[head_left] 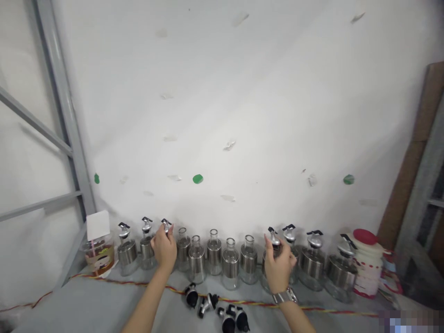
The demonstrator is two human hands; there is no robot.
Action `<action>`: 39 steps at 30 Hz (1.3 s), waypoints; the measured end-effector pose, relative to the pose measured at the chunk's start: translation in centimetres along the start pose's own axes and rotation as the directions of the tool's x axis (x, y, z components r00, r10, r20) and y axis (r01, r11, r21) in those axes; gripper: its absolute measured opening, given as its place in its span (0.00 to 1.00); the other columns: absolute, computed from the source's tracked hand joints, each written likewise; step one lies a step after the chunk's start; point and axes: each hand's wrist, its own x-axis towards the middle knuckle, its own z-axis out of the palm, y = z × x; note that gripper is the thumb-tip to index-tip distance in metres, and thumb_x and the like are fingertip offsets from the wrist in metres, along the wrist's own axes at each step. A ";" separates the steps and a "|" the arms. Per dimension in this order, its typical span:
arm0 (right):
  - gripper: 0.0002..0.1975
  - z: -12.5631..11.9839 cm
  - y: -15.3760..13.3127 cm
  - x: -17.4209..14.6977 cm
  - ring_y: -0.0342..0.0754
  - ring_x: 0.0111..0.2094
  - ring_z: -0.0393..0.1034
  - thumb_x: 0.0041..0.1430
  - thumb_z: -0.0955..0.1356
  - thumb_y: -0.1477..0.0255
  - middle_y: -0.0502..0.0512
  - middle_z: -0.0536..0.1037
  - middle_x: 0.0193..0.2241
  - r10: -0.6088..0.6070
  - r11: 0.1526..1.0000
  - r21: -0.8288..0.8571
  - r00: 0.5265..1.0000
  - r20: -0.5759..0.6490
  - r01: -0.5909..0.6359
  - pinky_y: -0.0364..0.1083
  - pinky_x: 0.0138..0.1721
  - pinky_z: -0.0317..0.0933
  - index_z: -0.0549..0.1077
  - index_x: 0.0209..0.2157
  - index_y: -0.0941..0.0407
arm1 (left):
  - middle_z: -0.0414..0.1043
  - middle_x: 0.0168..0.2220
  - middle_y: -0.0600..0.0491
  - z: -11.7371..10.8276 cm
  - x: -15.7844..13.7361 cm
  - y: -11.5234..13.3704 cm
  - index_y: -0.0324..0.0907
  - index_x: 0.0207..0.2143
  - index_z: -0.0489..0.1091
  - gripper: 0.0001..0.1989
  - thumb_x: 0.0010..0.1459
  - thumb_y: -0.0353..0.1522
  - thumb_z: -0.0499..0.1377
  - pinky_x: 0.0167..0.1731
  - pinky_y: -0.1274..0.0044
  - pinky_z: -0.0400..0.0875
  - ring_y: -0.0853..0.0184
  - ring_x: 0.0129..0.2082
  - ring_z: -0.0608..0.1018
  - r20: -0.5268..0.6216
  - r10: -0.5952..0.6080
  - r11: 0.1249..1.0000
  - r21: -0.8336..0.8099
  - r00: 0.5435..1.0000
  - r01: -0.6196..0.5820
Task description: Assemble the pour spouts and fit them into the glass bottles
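Note:
My left hand (164, 249) has its fingers closed round a silver pourer spout (166, 225) with a black lever, at the left of the bottle row; the bottle under it is mostly hidden by the hand. Farther right, my right hand (279, 265) grips another pourer spout (274, 237) at the mouth of a glass bottle with a steel sleeve. Between my hands stand several uncapped bottles, among them one (231, 264) nearer the front. Capped bottles flank both hands, such as one at far left (127, 254) and one at right (312, 263).
Loose pourer spouts, including one (208, 304), lie on the grey tabletop (104, 305) before the bottles. A twisted red and yellow cord (256, 303) crosses it. A drink cup (100, 259) stands left, a red-lidded container (367, 263) right. Behind rises a white wall (263, 115).

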 end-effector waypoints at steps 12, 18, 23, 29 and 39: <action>0.27 -0.4 -1.2 0.3 0.55 0.42 0.64 0.55 0.57 0.52 0.62 0.73 0.38 -0.158 0.987 0.045 0.984 0.079 0.154 0.55 0.47 0.49 0.66 0.44 0.59 | 0.71 0.30 0.48 -0.9 1.2 0.1 0.39 0.45 0.61 0.20 0.57 0.43 0.46 0.37 0.67 0.65 0.58 0.33 0.74 0.129 -0.011 0.961 -0.272 0.992 0.046; 0.23 -1.5 -2.6 0.9 0.56 0.47 0.58 0.56 0.60 0.59 0.65 0.67 0.42 -0.195 0.973 0.120 0.981 -0.005 0.194 0.56 0.48 0.51 0.65 0.46 0.61 | 0.59 0.47 0.42 -3.6 2.5 2.2 0.38 0.46 0.59 0.23 0.55 0.45 0.47 0.52 0.64 0.51 0.55 0.51 0.60 0.086 -0.048 0.916 -0.394 0.995 0.079; 0.20 -3.5 -5.9 1.5 0.53 0.45 0.62 0.57 0.62 0.63 0.61 0.69 0.42 -0.241 0.949 0.235 0.965 0.105 0.211 0.53 0.47 0.55 0.64 0.48 0.58 | 0.66 0.28 0.52 -8.1 1.3 4.3 0.41 0.35 0.65 0.20 0.54 0.47 0.47 0.35 0.73 0.66 0.64 0.30 0.70 0.504 0.020 0.837 -0.480 0.864 0.261; 0.18 -4.8 -7.0 -2.9 0.53 0.42 0.66 0.57 0.62 0.63 0.56 0.74 0.41 -0.352 0.923 0.177 0.561 0.749 0.342 0.53 0.46 0.57 0.66 0.48 0.53 | 0.58 0.07 0.56 -10.9 -4.2 1.8 0.40 0.14 0.63 0.24 0.46 0.49 0.44 0.07 0.80 0.49 0.74 0.05 0.54 0.961 0.243 0.801 -0.274 0.129 0.533; 0.23 -6.1 -5.1 -6.7 0.54 0.42 0.66 0.57 0.62 0.64 0.57 0.72 0.42 -0.328 0.872 0.111 0.399 0.856 0.478 0.53 0.45 0.60 0.60 0.54 0.52 | 0.72 0.29 0.50 -12.4 -7.5 4.8 0.39 0.34 0.71 0.21 0.48 0.47 0.55 0.31 0.73 0.67 0.65 0.28 0.72 0.950 0.311 0.887 -0.300 0.026 0.350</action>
